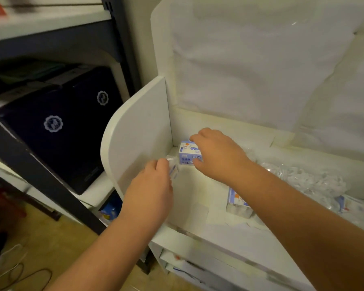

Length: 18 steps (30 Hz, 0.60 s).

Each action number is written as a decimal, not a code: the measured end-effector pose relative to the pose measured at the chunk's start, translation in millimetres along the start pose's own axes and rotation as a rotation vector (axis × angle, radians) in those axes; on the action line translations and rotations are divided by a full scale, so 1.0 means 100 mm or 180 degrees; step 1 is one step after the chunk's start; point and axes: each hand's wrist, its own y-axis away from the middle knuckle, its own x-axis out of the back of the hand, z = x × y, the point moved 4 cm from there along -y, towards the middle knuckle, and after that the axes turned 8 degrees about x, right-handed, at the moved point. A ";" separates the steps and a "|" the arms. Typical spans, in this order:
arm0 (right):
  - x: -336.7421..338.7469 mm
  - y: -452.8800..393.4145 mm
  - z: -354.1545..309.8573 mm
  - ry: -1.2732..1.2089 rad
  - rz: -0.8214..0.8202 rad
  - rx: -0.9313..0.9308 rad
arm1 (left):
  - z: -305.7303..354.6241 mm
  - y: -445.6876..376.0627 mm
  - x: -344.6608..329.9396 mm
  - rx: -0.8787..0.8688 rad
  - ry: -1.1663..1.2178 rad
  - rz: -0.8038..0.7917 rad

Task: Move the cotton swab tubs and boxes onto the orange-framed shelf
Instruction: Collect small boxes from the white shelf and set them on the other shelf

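Note:
A small white and blue cotton swab box [187, 153] stands in the back left corner of a white shelf [198, 208]. My right hand [216, 153] is closed over its top and right side. My left hand [149, 190] pinches a small clear packet [173, 170] just left of that box, close to the shelf's white side panel [141, 133]. A clear swab tub [237, 203] with a blue label stands nearer the front, partly hidden by my right forearm. Another small box [349, 204] lies at the right edge.
Crumpled clear plastic wrap [307, 177] covers the right part of the shelf. A dark metal rack [40, 171] to the left holds a dark blue box [57, 127]. White drawers [208, 267] sit below the shelf. Cables [19, 274] lie on the floor.

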 end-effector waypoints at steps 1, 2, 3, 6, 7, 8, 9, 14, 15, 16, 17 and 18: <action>-0.06 -0.12 -0.02 0.0102 -0.0134 0.0042 | 0.00 0.03 0.04 -0.0027 0.0067 0.0018; -0.13 -0.21 -0.05 0.0246 -0.0279 0.0061 | 0.01 0.06 0.08 -0.0060 0.0113 0.0042; -0.19 -0.29 -0.07 0.0419 -0.0424 0.0063 | 0.01 0.09 0.12 -0.0083 0.0148 0.0067; -0.35 -0.43 -0.12 0.0828 -0.0712 0.0011 | -0.01 0.14 0.21 -0.0046 0.0226 0.0084; -0.38 -0.47 -0.13 0.0902 -0.0735 -0.0008 | -0.03 0.15 0.23 -0.0023 0.0235 0.0073; -0.39 -0.50 -0.14 0.0945 -0.0726 -0.0024 | -0.04 0.16 0.23 -0.0006 0.0234 0.0059; -0.39 -0.53 -0.14 0.0965 -0.0710 -0.0027 | -0.05 0.17 0.23 0.0009 0.0235 0.0040; -0.30 -0.62 -0.08 0.0273 -0.0625 -0.0220 | -0.06 0.19 0.18 0.0010 0.0301 -0.0110; -0.23 -0.62 -0.05 -0.0139 -0.0526 -0.0423 | -0.05 0.19 0.18 -0.0018 0.0299 -0.0130; -0.15 -0.62 -0.03 -0.0614 -0.0404 -0.0630 | -0.04 0.18 0.17 -0.0046 0.0284 -0.0145; -0.06 -0.60 -0.02 -0.1081 -0.0241 -0.0795 | -0.04 0.18 0.17 -0.0070 0.0259 -0.0156; 0.04 -0.56 -0.02 -0.1501 -0.0057 -0.0937 | -0.03 0.17 0.16 -0.0089 0.0243 -0.0163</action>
